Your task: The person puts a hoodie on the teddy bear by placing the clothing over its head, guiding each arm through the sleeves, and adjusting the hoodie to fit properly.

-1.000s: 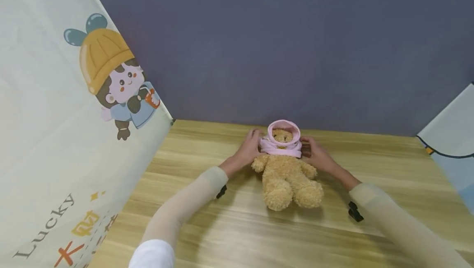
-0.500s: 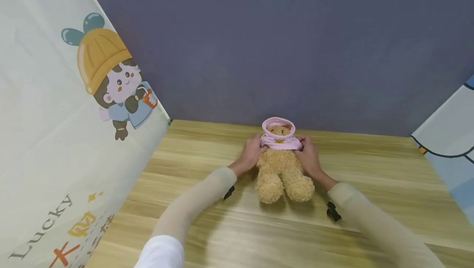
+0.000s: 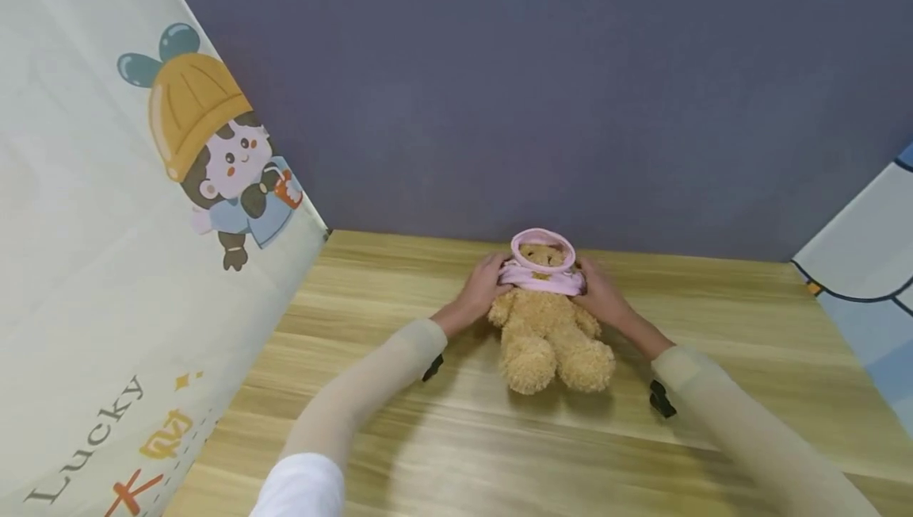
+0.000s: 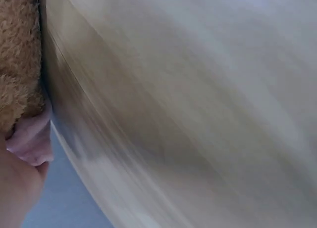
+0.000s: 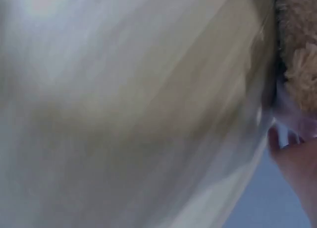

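Observation:
A tan plush teddy bear [image 3: 545,327] lies on its back, legs toward me. Bunched around its head and upper chest is a small pink hoodie [image 3: 528,277], whose round hood opening frames the bear's face. My left hand [image 3: 483,287] grips the garment's left side, and pink cloth shows against the thumb in the left wrist view. On the opposite side, my right hand [image 3: 605,295] holds the hoodie's edge, its fingers bent at the cloth in the right wrist view. Both fuzzy arms hang below the hem, and some fingertips are hidden behind the fabric.
The wood-grain table [image 3: 428,422] ends at a dark grey-blue panel [image 3: 535,89] just beyond the bear's head. A white printed sheet [image 3: 71,263] borders the left side, and another printed sheet [image 3: 870,287] stands at the right. Dark wrist devices hang under both sleeves.
The hands drew inward onto the hem, then spread slightly apart again. The bear shifted left, then back right, and its arms, covered half a second ago, show again.

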{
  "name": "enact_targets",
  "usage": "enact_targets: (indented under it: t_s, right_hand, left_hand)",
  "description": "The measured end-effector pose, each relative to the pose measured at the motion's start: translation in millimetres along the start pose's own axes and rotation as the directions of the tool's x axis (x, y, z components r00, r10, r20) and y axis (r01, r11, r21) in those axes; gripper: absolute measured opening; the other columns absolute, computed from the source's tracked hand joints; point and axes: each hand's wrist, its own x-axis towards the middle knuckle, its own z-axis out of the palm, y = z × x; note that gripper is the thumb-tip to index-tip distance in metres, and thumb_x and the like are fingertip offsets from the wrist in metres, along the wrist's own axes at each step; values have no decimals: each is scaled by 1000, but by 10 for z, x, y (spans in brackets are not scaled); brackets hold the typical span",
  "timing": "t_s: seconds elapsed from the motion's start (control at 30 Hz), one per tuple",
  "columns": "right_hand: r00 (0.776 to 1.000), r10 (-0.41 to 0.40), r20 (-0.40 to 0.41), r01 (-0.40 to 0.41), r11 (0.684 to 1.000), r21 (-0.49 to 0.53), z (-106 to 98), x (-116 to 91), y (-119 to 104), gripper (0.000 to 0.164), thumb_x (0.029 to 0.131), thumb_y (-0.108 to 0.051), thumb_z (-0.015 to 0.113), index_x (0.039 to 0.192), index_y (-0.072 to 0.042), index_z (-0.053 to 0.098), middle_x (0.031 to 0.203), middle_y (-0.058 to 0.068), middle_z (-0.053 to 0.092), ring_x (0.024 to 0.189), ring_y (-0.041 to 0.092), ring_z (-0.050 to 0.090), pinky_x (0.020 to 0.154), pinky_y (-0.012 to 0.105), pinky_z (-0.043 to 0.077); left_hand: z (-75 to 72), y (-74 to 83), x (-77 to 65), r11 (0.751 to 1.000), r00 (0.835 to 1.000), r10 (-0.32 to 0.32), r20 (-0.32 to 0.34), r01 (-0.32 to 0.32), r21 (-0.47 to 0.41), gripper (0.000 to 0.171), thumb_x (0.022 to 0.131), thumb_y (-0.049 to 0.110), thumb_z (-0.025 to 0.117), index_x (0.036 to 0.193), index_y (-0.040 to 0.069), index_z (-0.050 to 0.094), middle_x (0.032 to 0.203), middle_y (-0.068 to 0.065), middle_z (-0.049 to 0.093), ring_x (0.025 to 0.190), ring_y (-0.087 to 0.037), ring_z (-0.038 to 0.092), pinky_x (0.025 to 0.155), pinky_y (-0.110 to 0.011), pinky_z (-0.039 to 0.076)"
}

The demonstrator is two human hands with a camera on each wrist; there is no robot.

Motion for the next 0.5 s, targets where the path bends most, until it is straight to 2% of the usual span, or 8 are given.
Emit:
enact_targets:
  t_s: [0.07, 0.13, 0.3, 0.4, 0.5]
  right_hand:
    - [1000, -15, 7, 15, 1000, -18, -1, 23, 2, 59, 91, 1, 66, 143, 11, 40, 123, 32, 55, 95, 39, 57, 75, 48, 46]
    - [1000, 7, -11, -7, 1000, -30, 16, 25, -6, 51, 92, -3, 64, 137, 10, 45, 115, 29, 60, 90, 36, 58, 73, 47, 46]
    - [991, 90, -101, -95, 994, -46, 71, -6, -15, 40, 94, -4, 60, 131, 9, 49, 115, 29, 63, 96, 40, 62, 77, 51, 50]
    - [989, 77, -127, -88, 992, -87, 66, -23, -7, 37, 93, -3, 60, 127, 8, 52, 109, 29, 66, 89, 39, 63, 73, 50, 51]
    - [995, 29, -96, -42, 990, -138, 19, -33, -10, 35, 92, -4, 64, 124, 6, 53, 103, 26, 66, 77, 33, 61, 64, 44, 48]
  left_hand:
    - [8, 12, 29, 1000, 1000, 10, -20, -10, -6, 45, 89, 10, 79, 128, -1, 60, 123, -14, 65, 112, -26, 62, 97, -34, 52]
    - [23, 35, 45, 1000, 999, 4, -42, -5, -8, 37, 90, 12, 78, 122, 1, 64, 113, -12, 68, 102, -23, 64, 87, -31, 54]
    - [54, 104, 66, 1000, 997, 9, -74, -11, -21, 22, 90, 11, 77, 108, 1, 68, 98, -10, 69, 87, -21, 63, 74, -26, 53]
    - [55, 123, 75, 1000, 999, 8, -49, -8, -7, 20, 91, 10, 76, 106, 1, 69, 98, -11, 69, 87, -21, 64, 73, -26, 54]
    - [17, 109, 88, 999, 1000, 0, -8, 0, 33, 25, 92, 9, 75, 113, -2, 67, 105, -14, 69, 95, -24, 66, 80, -30, 56]
